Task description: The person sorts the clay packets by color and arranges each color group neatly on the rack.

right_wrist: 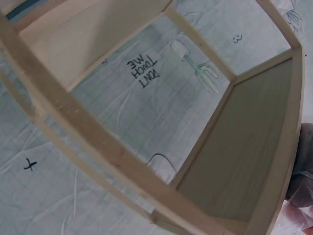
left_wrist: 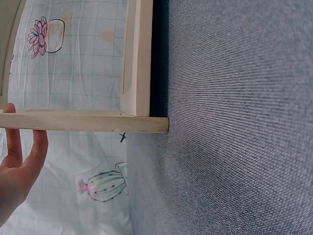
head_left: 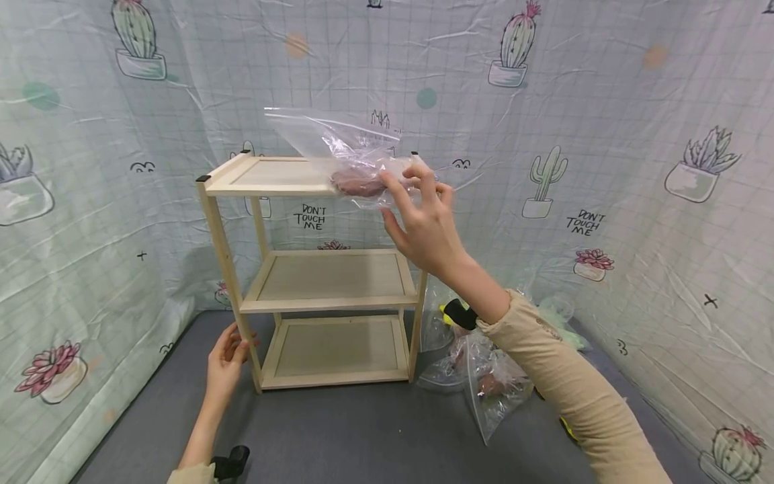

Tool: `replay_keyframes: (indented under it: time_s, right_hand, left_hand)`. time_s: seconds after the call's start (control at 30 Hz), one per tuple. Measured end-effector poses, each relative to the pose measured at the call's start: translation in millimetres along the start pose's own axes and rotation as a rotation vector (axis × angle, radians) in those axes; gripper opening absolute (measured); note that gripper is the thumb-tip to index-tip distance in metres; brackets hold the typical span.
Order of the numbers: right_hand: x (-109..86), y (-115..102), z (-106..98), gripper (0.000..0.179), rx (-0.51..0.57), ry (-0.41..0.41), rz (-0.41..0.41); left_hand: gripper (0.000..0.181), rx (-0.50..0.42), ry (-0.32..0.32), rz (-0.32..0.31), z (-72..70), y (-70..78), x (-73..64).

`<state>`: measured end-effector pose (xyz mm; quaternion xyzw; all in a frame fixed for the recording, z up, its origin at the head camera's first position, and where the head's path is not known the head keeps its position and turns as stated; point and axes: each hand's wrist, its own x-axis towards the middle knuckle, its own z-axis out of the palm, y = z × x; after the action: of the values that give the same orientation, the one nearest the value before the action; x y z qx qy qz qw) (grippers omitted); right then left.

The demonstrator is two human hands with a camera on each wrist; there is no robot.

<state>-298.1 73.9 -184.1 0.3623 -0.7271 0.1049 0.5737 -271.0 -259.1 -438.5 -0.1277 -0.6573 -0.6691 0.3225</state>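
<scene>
In the head view a wooden three-tier shelf (head_left: pixel 329 307) stands on the grey surface. My left hand (head_left: pixel 225 359) grips its front left post (head_left: pixel 225 259) low down; the left wrist view shows fingers on both sides of the post (left_wrist: pixel 83 121). At the right end of the top tier, my right hand (head_left: pixel 426 225) holds a clear zip bag (head_left: pixel 357 144) with a reddish-brown lump (head_left: pixel 358 182) inside. The bag overlaps the top tier's front edge, its zip strip pointing up and left. In the right wrist view the dark lump (right_wrist: pixel 304 166) shows beside the shelf board (right_wrist: pixel 244 137).
Several more clear bags (head_left: pixel 492 383) with reddish contents lie right of the shelf, partly behind my right forearm. A pale green bag (head_left: pixel 562 319) sits farther back. Printed cactus cloth (head_left: pixel 375 74) surrounds the grey surface (head_left: pixel 363 437) at the back and sides.
</scene>
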Motion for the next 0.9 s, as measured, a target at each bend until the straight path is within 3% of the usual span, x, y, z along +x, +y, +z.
replay_keyframes:
  time_s: [0.27, 0.9]
  right_hand:
    - [13.9, -11.7, 12.8, 0.036, -0.044, -0.026, 0.013]
    - [25.8, -35.7, 31.0, 0.046, 0.001, -0.311, 0.012]
  left_hand:
    - [0.034, 0.024, 0.029, -0.026, 1.6, 0.7, 0.7]
    - [0.034, -0.032, 0.013, 0.002, 1.0, 0.7, 0.1]
